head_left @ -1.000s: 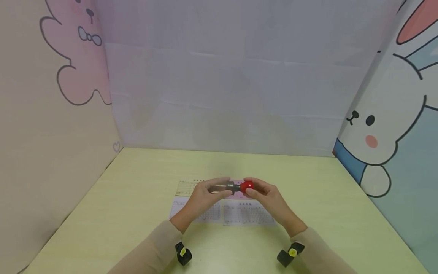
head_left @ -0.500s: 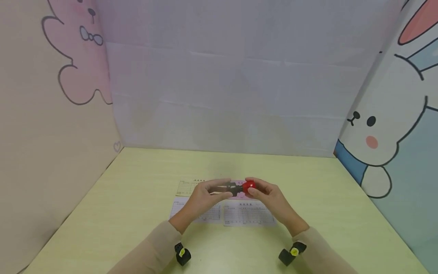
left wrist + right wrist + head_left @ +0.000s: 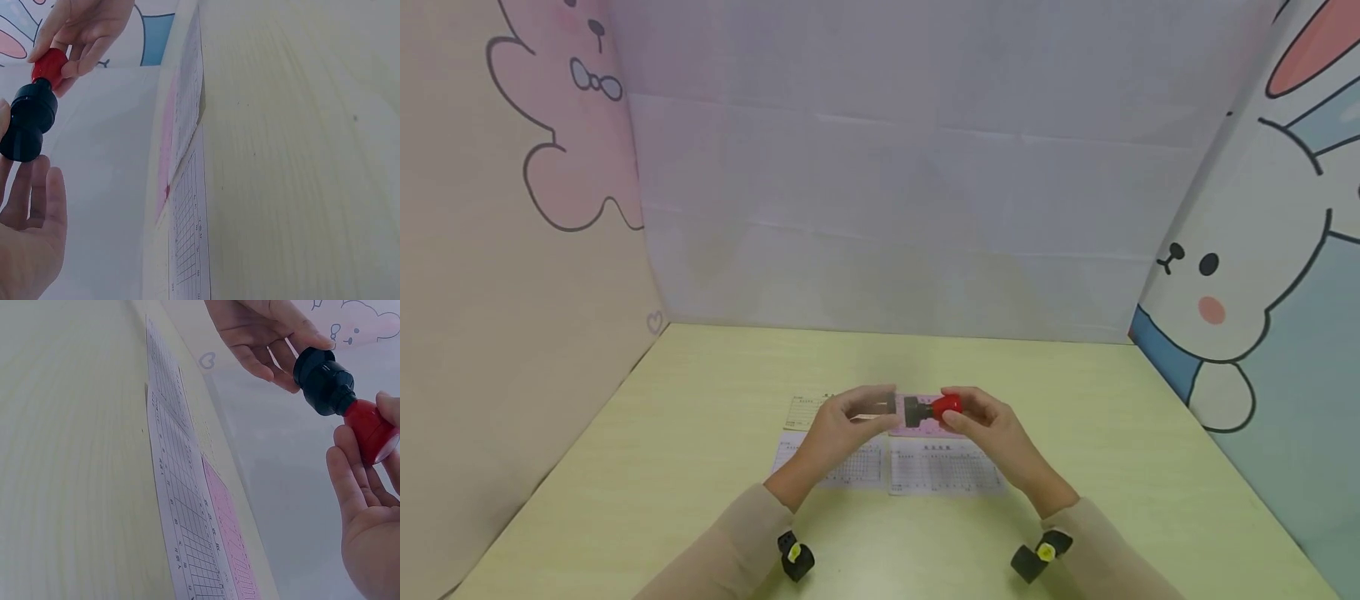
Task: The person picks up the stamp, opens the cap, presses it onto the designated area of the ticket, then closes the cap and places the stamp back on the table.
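Observation:
In the head view, my right hand (image 3: 988,425) pinches the red rounded handle of a stamp (image 3: 917,412), which lies sideways with its black head pointing left. Facing it, my left hand (image 3: 850,421) holds a short dark cap (image 3: 891,403) between thumb and fingertips. A narrow gap shows between cap and stamp head there. From the left wrist, the black cap (image 3: 22,144) overlaps the stamp's wider head, and my right fingers wrap the red handle (image 3: 49,67). The right wrist view shows my left thumb at the cap (image 3: 310,362) and the red handle (image 3: 370,431) in my right fingers.
Under the hands, printed forms lie on the pale yellow table (image 3: 700,500): a white one (image 3: 947,467) at front right, another white one (image 3: 861,467) at front left, a cream one (image 3: 805,411) and a pink one (image 3: 898,427) behind. Walls with cartoon prints surround the table.
My left hand has shifted slightly left, and a gap has opened between the dark cap and the stamp's black head. The right hand with the stamp has moved a little right.

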The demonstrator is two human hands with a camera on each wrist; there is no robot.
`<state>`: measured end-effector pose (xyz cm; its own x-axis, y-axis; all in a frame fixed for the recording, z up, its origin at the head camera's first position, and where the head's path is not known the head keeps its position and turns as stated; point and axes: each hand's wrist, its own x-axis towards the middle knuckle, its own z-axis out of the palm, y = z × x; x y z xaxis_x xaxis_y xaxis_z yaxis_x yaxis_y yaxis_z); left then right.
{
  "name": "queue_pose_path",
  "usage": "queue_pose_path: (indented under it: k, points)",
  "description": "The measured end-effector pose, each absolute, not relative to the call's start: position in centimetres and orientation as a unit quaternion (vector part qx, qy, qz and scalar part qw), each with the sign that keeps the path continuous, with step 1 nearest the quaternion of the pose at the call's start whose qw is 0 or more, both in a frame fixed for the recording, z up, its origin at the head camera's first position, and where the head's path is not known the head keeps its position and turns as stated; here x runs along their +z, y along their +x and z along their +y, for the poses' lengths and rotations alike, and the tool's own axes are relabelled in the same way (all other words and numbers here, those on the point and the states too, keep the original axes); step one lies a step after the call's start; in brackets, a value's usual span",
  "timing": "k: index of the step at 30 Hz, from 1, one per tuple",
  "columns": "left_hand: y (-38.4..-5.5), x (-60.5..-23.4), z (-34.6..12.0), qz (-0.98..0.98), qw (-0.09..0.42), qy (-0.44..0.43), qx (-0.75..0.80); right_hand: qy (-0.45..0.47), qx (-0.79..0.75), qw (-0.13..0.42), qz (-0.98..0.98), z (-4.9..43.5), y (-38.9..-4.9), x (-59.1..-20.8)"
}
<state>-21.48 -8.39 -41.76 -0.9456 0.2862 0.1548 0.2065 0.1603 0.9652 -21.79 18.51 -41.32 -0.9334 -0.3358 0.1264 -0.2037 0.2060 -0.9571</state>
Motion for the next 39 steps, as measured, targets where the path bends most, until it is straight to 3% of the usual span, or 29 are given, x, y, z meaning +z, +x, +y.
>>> queue_pose_path:
  k: [18,39]
  points:
    - [-21.9,-41.9,-10.8,0.762,-0.002,0.143,0.631,-0.168,-0.605,0.053,0.776,19.3,-21.5,-41.4]
    - [-21.6,-41.2,-18.0,0.804,-0.001,0.061,0.592,-0.167,-0.613,0.066,0.77,19.8,-21.6,-41.4]
